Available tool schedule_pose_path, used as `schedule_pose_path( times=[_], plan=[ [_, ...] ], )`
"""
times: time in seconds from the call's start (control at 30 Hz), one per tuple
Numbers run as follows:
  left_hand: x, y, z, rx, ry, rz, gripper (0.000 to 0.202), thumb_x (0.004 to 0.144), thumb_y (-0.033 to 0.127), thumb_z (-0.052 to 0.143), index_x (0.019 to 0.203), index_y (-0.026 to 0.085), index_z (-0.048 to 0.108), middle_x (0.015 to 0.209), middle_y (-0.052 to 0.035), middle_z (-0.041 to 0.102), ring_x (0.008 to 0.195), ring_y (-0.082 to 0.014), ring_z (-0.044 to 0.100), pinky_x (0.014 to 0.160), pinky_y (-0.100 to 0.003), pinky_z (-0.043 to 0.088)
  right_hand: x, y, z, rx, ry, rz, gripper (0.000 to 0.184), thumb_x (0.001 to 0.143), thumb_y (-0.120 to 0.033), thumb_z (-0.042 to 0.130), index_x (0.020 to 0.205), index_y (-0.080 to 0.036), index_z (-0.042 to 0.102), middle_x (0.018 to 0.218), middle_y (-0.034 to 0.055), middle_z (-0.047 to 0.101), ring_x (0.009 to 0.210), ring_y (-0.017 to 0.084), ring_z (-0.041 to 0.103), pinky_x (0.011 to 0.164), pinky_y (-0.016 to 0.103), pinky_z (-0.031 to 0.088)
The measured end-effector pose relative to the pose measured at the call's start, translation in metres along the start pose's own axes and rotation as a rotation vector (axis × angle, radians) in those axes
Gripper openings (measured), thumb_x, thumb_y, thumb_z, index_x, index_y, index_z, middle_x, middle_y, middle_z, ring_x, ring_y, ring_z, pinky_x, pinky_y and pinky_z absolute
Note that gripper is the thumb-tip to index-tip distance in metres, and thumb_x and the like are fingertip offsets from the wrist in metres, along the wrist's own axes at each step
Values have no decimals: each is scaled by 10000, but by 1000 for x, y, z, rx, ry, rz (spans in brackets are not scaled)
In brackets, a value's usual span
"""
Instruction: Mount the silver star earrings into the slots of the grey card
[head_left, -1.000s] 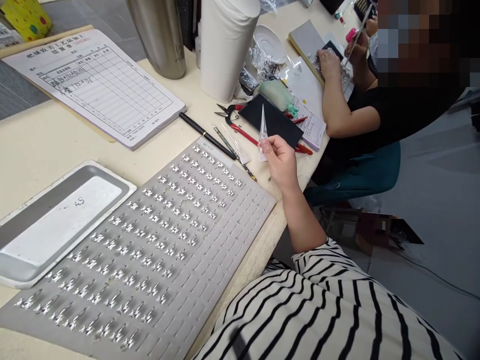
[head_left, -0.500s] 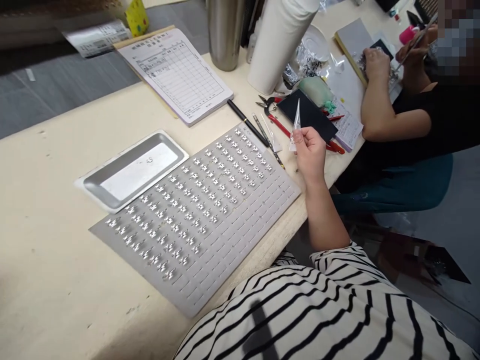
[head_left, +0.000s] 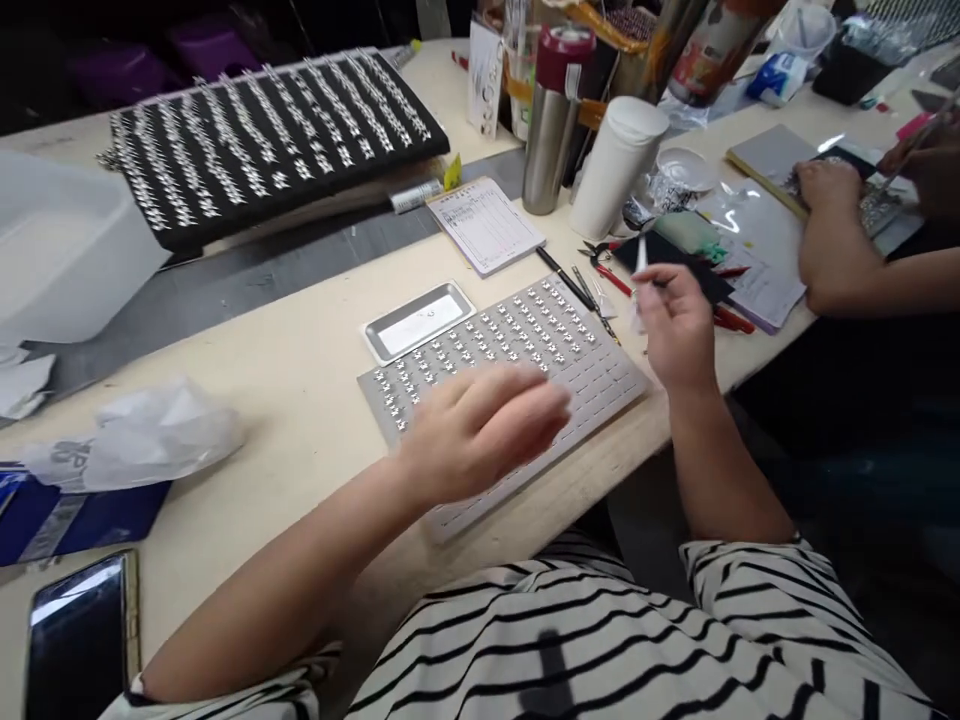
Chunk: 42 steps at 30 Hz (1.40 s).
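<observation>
My right hand (head_left: pixel 675 325) is closed on a small clear pointed plastic bag (head_left: pixel 640 262), held upright above the table's near edge. My left hand (head_left: pixel 487 425) hovers over the near part of a grey foam board (head_left: pixel 600 385); it is smeared by motion and its fingers cannot be read. The board carries rows of several small silver pieces (head_left: pixel 525 325). A shallow metal tray (head_left: pixel 417 321) lies just behind the board.
A black pen (head_left: pixel 564 277), cutters with red handles (head_left: pixel 611 270), a form pad (head_left: pixel 486 224), a steel flask (head_left: pixel 550 130) and a white cup (head_left: pixel 613 165) stand behind. Another person's hands (head_left: pixel 829 205) work at right. A phone (head_left: pixel 79 632) and crumpled plastic (head_left: pixel 142 435) lie at left.
The view has pulled back and swung left, showing more of the table. My left arm has come into view over the grey board. My right hand still holds the bag.
</observation>
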<state>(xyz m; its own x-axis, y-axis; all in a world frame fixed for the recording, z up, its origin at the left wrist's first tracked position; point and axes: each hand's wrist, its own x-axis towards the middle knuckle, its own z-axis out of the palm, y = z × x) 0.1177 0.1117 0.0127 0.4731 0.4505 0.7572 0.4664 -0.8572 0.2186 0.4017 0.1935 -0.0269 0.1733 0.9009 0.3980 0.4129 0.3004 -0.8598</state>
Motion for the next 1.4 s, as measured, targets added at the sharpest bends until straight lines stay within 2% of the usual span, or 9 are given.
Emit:
schedule_pose_path(
  times=[0.13,0.33,0.43,0.5,0.63,0.83,1.1,1.3,1.4],
  plan=[
    [19,-9,38,34,-65,143,372,1036,343,623,1351,147,590,1213,-123,714,1073,-215,692,861,-346,624,-45,-58,17,363,-328,221,151,988,-411,623,1025,-275,678,749,-38,518,598,101,439,545,228,386],
    [24,-3,45,-26,61,131,115,1025,236,646,1132,207,678,995,-35,763,860,-153,690,725,-286,541,-69,-67,24,577,-449,376,386,1036,-604,480,1080,-284,692,665,-48,442,583,114,373,554,254,334],
    [28,-1,37,-242,105,-133,85,1018,273,664,993,198,695,839,-11,716,709,-110,628,626,-241,484,-73,-66,17,314,-264,67,679,1025,-752,286,1158,-274,749,663,-25,432,630,145,403,620,303,370],
    [30,-1,33,-480,73,-391,162,1006,307,683,897,186,689,756,2,676,653,-94,589,587,-225,456,-73,-67,13,170,-166,-106,628,1009,-745,388,1162,-270,769,807,13,571,743,157,505,723,324,435],
    [30,-3,30,-812,-46,-697,248,977,398,704,847,187,689,750,-8,680,673,-107,590,621,-242,456,-70,-68,19,141,-180,-46,296,949,-545,696,964,-256,756,877,6,685,776,152,614,752,311,501],
    [14,-4,26,-685,-57,-792,283,974,443,677,837,195,687,780,-15,677,723,-142,580,691,-287,435,-71,-68,37,35,-175,-120,158,941,-403,703,834,-289,717,757,-7,666,682,175,619,678,358,529],
    [-37,1,-33,-864,24,-890,405,956,574,651,817,196,689,797,-22,681,783,-161,619,776,-308,491,-70,-103,78,44,-480,-220,88,860,-399,770,941,-433,769,830,47,760,712,286,739,653,480,628],
    [-87,18,-93,-989,390,-1032,408,855,552,779,841,148,724,831,-31,695,802,-141,633,809,-304,515,-71,-128,150,111,-593,-989,464,889,-168,755,1266,-432,691,1008,-9,781,847,211,758,719,377,634],
    [-116,23,-131,-931,562,-1128,407,793,519,843,885,136,740,834,-25,705,799,-126,618,800,-283,487,-68,-155,197,195,-835,-1088,402,958,-212,684,1298,-428,690,1143,12,781,957,208,766,832,387,635]
  ],
)
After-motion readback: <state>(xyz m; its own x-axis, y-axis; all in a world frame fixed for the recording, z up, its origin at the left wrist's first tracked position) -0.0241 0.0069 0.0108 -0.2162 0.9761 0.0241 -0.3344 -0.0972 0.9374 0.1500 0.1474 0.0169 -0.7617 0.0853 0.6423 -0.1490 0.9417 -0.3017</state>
